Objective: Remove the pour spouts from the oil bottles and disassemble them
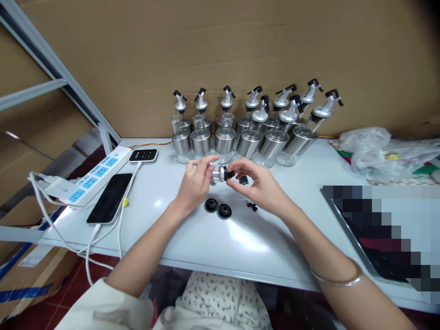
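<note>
Head view: above the table (192,243), your left hand (196,181) grips the metallic pourer (221,173) with curled fingers; your right hand (258,184), part-open, brackets its black stopper (231,174), firm contact unclear. It looks light; smooth metal may slip, so pinch the ribbed end.

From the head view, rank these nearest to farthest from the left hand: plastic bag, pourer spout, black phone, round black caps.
1. Pourer spout: in the left hand
2. Round black caps: toward the wearer
3. Black phone: left side
4. Plastic bag: far right
</note>
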The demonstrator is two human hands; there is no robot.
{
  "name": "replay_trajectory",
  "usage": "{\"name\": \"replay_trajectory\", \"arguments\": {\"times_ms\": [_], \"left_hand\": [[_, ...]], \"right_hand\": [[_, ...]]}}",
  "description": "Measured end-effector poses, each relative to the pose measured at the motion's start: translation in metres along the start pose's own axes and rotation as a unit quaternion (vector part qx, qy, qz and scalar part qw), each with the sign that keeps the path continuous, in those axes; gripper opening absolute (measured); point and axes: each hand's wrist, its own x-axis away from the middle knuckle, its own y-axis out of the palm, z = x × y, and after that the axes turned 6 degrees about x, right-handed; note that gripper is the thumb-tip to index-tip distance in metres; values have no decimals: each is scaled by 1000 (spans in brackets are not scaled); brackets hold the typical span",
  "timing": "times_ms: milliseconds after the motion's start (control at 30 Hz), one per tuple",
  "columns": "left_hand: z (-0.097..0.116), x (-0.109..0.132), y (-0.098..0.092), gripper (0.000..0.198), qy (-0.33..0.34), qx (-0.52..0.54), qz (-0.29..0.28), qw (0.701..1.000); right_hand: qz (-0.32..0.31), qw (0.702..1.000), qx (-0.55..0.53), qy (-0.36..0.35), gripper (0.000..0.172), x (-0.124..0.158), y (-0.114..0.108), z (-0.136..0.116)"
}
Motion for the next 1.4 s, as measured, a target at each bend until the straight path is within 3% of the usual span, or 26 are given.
{"name": "replay_trajectory", "arguments": {"times_ms": [233, 467, 933, 1400], "left_hand": [[-3, -1, -1, 36, 76, -7, -32, 997], [-4, -2, 0, 35, 121, -33, -43, 991], [-1, -2, 0, 35, 93, -48, -46, 994], [1, -3, -1, 43, 28, -34, -111, 993]], "right_hand": [[-3, 996, -64, 68, 23, 1, -2, 3], [-27, 991, -103, 79, 26, 1, -3, 0], [7, 990, -121, 72, 21, 0, 1, 6], [-2, 999, -28, 36, 14, 1, -1, 8]]}}
